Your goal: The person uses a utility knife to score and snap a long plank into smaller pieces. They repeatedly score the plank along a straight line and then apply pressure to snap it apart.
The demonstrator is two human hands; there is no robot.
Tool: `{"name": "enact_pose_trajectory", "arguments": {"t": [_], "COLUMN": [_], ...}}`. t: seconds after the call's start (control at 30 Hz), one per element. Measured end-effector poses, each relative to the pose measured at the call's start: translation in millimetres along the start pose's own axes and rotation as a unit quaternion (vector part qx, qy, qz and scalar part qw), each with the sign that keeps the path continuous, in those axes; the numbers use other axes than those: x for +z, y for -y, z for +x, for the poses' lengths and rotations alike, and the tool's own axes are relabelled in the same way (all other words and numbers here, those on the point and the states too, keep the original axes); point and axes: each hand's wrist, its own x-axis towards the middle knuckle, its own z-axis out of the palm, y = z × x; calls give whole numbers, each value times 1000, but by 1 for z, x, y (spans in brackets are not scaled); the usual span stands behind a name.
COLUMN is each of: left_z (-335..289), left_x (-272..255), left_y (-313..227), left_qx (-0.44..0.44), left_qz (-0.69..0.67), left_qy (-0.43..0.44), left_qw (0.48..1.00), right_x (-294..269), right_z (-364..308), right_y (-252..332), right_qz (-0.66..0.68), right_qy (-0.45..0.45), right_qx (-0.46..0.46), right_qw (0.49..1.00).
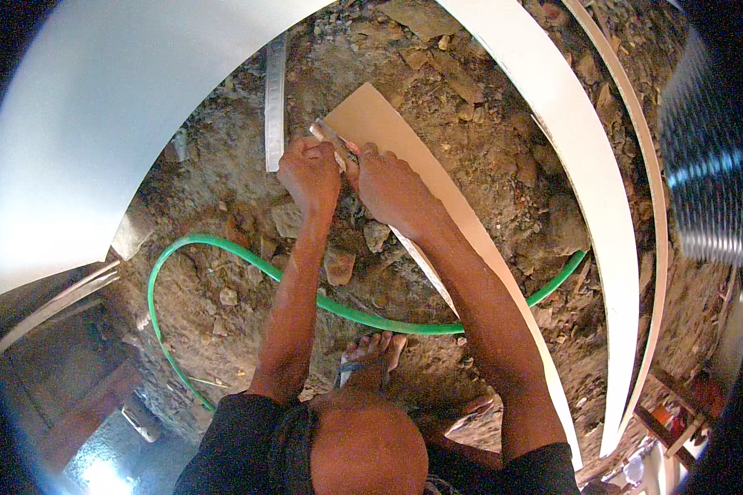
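My left hand (310,175) is closed, its fingers bent at the near left corner of a tan board (409,144). What it grips is mostly hidden. My right hand (392,186) is closed beside it, against the board's left edge. Between the two hands shows a small metal hand tool (332,136) with a reddish part by my right fingers; its exact kind is hard to make out. The board is a long strip that runs from the upper middle down to the lower right, partly behind my right forearm.
A green hose (371,320) loops over the stony dirt ground (470,157). A grey strip (275,107) lies left of the board. Large white panel (140,107) at left, long white strip (586,165) and corrugated sheet (710,157) at right. My sandalled foot (371,356) is below.
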Motion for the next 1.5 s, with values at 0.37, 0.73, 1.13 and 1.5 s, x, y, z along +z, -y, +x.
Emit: {"name": "enact_pose_trajectory", "arguments": {"t": [0.37, 0.73, 1.13, 1.5], "left_z": [-2, -3, -1, 3], "left_x": [8, 8, 11, 13], "left_y": [14, 19, 30, 32], "left_qx": [-21, -5, 113, -6], "left_qz": [-16, -39, 3, -93], "left_qy": [-12, 3, -14, 17], "left_qw": [1000, 999, 993, 996], "right_x": [2, -5, -13, -16], "right_z": [-9, -29, -80, -119], "right_y": [-4, -2, -25, -35], "right_qz": [36, 13, 22, -16], "right_qy": [37, 46, 82, 122], "right_qx": [29, 49, 92, 120], "right_qw": [998, 998, 992, 985]}}
